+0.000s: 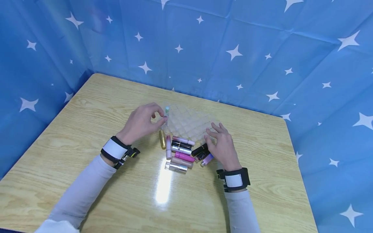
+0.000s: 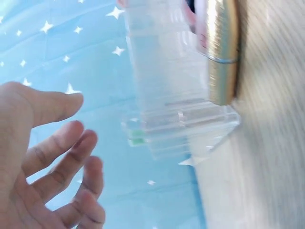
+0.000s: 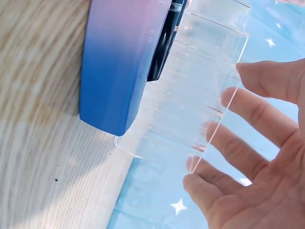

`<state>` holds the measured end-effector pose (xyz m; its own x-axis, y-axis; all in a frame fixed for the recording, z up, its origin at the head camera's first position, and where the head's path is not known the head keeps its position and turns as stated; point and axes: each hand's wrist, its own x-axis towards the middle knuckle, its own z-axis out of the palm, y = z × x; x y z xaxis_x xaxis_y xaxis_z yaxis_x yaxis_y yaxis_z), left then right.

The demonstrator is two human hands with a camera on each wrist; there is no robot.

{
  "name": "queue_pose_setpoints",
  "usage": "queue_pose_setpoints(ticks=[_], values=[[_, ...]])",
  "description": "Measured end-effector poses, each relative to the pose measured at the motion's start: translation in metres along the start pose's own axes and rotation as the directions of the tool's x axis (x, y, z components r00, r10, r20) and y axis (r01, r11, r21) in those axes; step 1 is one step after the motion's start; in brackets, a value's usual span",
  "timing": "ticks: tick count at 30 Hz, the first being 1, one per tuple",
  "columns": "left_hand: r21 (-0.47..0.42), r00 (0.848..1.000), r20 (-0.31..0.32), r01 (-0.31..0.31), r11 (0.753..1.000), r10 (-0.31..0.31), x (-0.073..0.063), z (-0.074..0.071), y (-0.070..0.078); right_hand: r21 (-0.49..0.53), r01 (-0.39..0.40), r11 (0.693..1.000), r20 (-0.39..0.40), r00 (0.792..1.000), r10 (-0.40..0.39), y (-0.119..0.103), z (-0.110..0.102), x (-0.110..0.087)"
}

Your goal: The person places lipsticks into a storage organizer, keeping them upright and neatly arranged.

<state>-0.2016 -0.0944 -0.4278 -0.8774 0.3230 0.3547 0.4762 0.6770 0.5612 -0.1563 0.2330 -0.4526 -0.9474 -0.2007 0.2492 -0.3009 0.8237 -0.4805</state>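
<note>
Crosswise, a clear organizer sits toward the far side of the table, a crisscross of lines showing over its see-through body. At its left end is a slim item with a green top; which compartment it occupies cannot be told. By that end is the left hand, its fingers loosely bent and apart, with a gap between thumb and forefinger in the left wrist view, holding nothing. The right hand is at the opposite end, fingers spread and slightly bent, the thumb tip touching the edge of a clear wall, while some fingertips show through it.

Just in front of the organizer, on the near side, lie cosmetic tubes. Leftmost is a gold tube, with a pale pink tube beside it. Next comes a row of roughly parallel ones, among them a magenta tube and, nearest the person, a silver tube. Near the right hand are a black tube and a purple-to-blue tube. Behind the table hangs a blue cloth printed with white stars.
</note>
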Motion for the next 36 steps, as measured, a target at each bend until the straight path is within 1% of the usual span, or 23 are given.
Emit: queue_pose_setpoints(ticks=[4,6,10,15,19,21,27,32,34,36], values=[[0.021,0.997,0.062,-0.049,0.999,0.048,-0.008,-0.004,0.013,-0.004,-0.003,1.0,0.002,1.0,0.003,0.001,-0.001,0.0],[0.044,0.993,0.095,-0.076,0.996,0.072,-0.014,-0.005,0.018,-0.005,-0.007,1.0,0.007,1.0,0.008,0.0,-0.001,0.0],[0.086,0.982,0.157,-0.122,0.989,0.108,-0.024,-0.001,0.024,-0.012,-0.016,1.0,0.018,1.0,0.017,-0.001,0.0,0.0],[0.113,0.965,0.229,-0.158,0.981,0.129,-0.032,0.009,0.026,-0.026,-0.01,1.0,0.007,1.0,0.01,-0.001,-0.001,0.001],[0.148,0.948,0.28,-0.201,0.968,0.153,-0.036,0.021,0.023,-0.039,-0.004,0.999,0.003,1.0,0.004,0.0,-0.001,0.0],[0.157,0.942,0.297,-0.212,0.965,0.159,-0.036,0.025,0.021,-0.039,0.008,0.999,-0.002,1.0,-0.008,-0.001,-0.002,0.0],[0.176,0.937,0.329,-0.182,0.967,0.116,-0.037,0.031,0.016,-0.021,0.071,0.997,-0.05,0.996,-0.072,-0.008,-0.004,0.001],[0.195,0.931,0.355,-0.156,0.968,0.079,-0.039,0.031,0.016,-0.025,0.125,0.992,-0.111,0.986,-0.127,-0.017,-0.006,0.0],[0.206,0.926,0.37,-0.161,0.965,0.075,-0.039,0.031,0.015,-0.022,0.15,0.988,-0.132,0.98,-0.151,-0.02,-0.006,0.0],[0.217,0.917,0.392,-0.172,0.961,0.076,-0.04,0.03,0.016,-0.018,0.174,0.985,-0.145,0.974,-0.174,-0.022,-0.005,-0.001]])
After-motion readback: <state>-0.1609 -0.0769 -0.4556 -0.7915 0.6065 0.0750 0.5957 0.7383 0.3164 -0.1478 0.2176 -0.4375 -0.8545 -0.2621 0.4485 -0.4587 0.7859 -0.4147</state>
